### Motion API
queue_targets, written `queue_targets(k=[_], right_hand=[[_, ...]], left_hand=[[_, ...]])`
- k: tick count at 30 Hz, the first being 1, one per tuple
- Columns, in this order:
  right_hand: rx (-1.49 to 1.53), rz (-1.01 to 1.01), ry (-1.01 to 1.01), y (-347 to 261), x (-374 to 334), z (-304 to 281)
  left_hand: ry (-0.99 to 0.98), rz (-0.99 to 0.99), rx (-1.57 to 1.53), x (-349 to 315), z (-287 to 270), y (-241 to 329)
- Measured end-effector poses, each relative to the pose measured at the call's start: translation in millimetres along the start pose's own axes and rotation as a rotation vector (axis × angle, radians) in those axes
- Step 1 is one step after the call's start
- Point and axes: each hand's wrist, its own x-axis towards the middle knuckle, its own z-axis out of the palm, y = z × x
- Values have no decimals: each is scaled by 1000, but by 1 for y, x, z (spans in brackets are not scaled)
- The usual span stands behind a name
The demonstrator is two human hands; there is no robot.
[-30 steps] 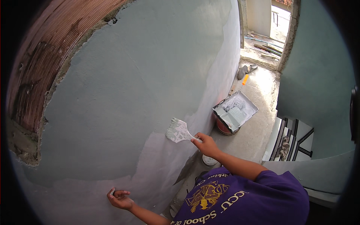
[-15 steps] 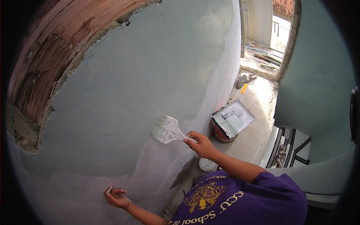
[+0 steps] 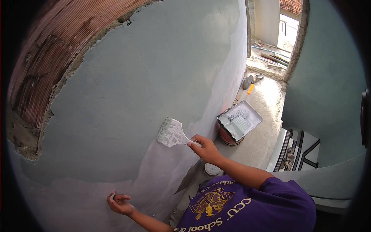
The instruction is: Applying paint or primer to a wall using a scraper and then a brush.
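My right hand (image 3: 205, 149) is closed round the handle of a wide, flat paint brush (image 3: 174, 133). The white head of the brush is smeared with pale paint, and its grey-green bristles point left against the wall (image 3: 127, 104). Grey-green paint covers the upper part of this wall, while a paler, whitish band runs below and to the right. Lower left, my left hand (image 3: 121, 203) hovers near the pale band, its fingers loosely curled and apart; a light spot shows at one fingertip, too small to make out.
A paint tray (image 3: 247, 118) with light paint rests on a reddish bucket (image 3: 230, 138). Below it stands a lidded white tub (image 3: 212, 169). Shoes (image 3: 252, 81) and an orange-handled tool (image 3: 250, 90) lie by the doorway. Ribbed bare brick (image 3: 58, 50) borders the wall at upper left.
The brush and both hands stay almost in the same place. The whole view has shifted very slightly.
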Motion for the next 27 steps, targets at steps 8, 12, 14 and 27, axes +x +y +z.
queue_targets(k=[8,12,14,27], right_hand=[[-265,159,57,99,-11,-8],[-296,292,87,102,-9,-7],[-235,218,87,79,-4,-4],[-206,167,45,85,-1,-10]], left_hand=[[-19,3,-23,0,5,3],[-18,-1,-19,1,2,1],[-2,1,-36,0,1,-1],[-17,18,-4,1,3,2]])
